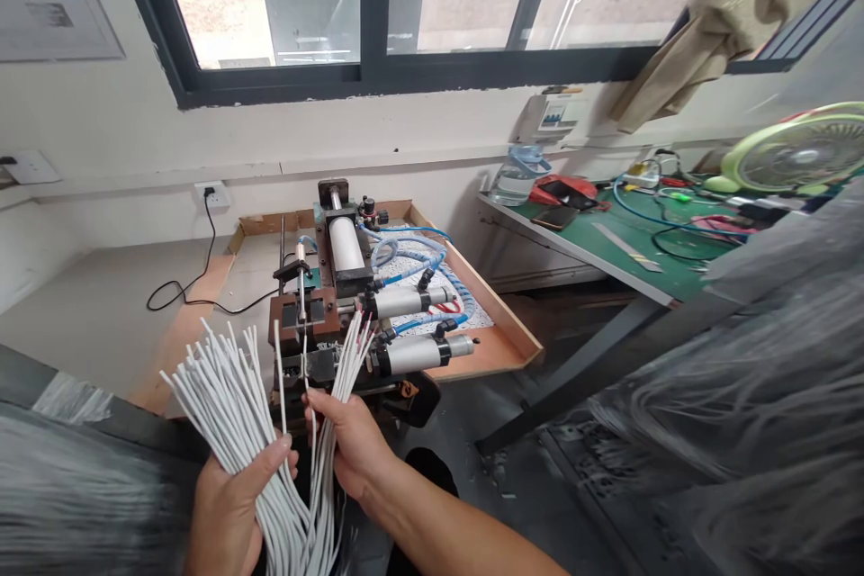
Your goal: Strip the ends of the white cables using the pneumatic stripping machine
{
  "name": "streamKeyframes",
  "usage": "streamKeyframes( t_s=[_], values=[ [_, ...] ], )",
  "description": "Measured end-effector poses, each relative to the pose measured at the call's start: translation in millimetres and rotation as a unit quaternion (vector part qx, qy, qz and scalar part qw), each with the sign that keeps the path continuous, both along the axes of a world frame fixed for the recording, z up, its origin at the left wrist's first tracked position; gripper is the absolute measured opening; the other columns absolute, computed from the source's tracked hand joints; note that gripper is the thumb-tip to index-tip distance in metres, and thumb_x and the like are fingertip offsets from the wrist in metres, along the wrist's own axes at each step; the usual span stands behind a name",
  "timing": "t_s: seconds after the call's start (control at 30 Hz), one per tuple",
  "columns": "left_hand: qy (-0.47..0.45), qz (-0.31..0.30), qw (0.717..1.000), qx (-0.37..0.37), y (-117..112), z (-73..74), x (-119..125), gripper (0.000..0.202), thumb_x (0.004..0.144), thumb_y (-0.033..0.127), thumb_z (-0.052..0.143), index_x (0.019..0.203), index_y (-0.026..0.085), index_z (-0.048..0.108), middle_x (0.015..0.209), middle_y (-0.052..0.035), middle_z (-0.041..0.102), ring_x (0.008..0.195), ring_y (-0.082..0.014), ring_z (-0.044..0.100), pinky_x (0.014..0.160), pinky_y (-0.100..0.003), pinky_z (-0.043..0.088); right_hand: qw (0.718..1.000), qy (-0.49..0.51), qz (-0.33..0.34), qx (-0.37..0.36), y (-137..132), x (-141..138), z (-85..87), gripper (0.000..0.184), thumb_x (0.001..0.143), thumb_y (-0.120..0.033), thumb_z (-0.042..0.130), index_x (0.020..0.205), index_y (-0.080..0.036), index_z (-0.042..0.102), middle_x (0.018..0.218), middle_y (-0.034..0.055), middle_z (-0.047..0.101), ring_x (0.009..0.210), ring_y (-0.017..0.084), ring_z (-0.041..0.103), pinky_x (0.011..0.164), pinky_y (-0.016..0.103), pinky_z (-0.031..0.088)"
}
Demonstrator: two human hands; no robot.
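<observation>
My left hand (pixel 233 495) is closed around a thick bundle of white cables (pixel 226 396), their ends fanned out up and to the left. One cable stands apart from the bundle, by my left thumb. My right hand (pixel 351 441) is closed too, holding a smaller bundle of white cables (pixel 347 364) whose tips look reddish. Between thumb and forefinger it pinches a single white cable (pixel 307 373), which points up into the front of a pneumatic machine (pixel 303 315). Where that cable's end sits inside the machine, I cannot tell.
Metal cylinders (pixel 411 353) and blue air hoses (pixel 411 261) stick out on the machine's right, inside a wooden-edged tray (pixel 513 333). A green-topped table (pixel 621 243) at right holds a water jug (pixel 517 175) and a fan (pixel 810 153). Plastic-wrapped cable stacks (pixel 762 396) flank me.
</observation>
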State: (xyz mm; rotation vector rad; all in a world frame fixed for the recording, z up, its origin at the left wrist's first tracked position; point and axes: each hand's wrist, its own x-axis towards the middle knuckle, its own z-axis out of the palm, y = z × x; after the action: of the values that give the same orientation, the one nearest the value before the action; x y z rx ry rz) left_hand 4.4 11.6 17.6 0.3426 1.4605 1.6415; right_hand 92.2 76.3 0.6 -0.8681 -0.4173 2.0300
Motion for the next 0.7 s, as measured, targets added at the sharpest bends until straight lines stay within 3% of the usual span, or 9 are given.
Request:
streamKeyframes(
  t_s=[0.13,0.2,0.43,0.7],
  values=[
    [0.015,-0.019,1.000,0.004,-1,0.2,2,0.023,0.047,0.015,0.071,0.066,0.012,0.059,0.052,-0.0001,0.061,0.048,-0.0144,0.055,0.050,-0.027,0.045,0.994,0.028,0.103,0.039,-3,0,-1.3,0.023,0.054,-0.027,0.067,0.066,-0.009,0.057,0.050,-0.0017,0.049,0.041,0.006,0.042,0.040,0.018,0.031],
    [0.019,-0.037,0.999,0.006,-1,0.0,3,0.024,0.048,0.015,0.071,0.069,0.012,0.060,0.054,-0.0010,0.062,0.050,-0.0152,0.056,0.052,-0.028,0.045,0.990,0.039,0.119,0.067,-5,0,-2.7,0.024,0.054,-0.028,0.068,0.065,-0.011,0.055,0.049,-0.0017,0.050,0.039,0.008,0.043,0.038,0.020,0.032],
    [0.004,-0.068,0.998,0.000,-1,-3.2,2,0.024,0.052,0.017,0.069,0.073,0.011,0.061,0.063,-0.0045,0.065,0.059,-0.0187,0.059,0.060,-0.031,0.046,0.993,-0.027,-0.003,0.114,-17,5,-4.5,0.022,0.057,-0.031,0.066,0.062,-0.012,0.055,0.045,-0.0032,0.048,0.039,0.007,0.040,0.042,0.021,0.032],
    [-0.013,-0.026,0.999,-0.025,-1,-6.2,-1,0.027,0.049,0.017,0.071,0.073,0.010,0.062,0.066,-0.0075,0.066,0.065,-0.0243,0.061,0.063,-0.036,0.048,0.992,-0.078,-0.021,0.093,-9,8,-1.7,0.013,0.057,-0.023,0.062,0.057,-0.010,0.060,0.046,-0.0015,0.050,0.043,0.007,0.039,0.046,0.020,0.029]
  ],
)
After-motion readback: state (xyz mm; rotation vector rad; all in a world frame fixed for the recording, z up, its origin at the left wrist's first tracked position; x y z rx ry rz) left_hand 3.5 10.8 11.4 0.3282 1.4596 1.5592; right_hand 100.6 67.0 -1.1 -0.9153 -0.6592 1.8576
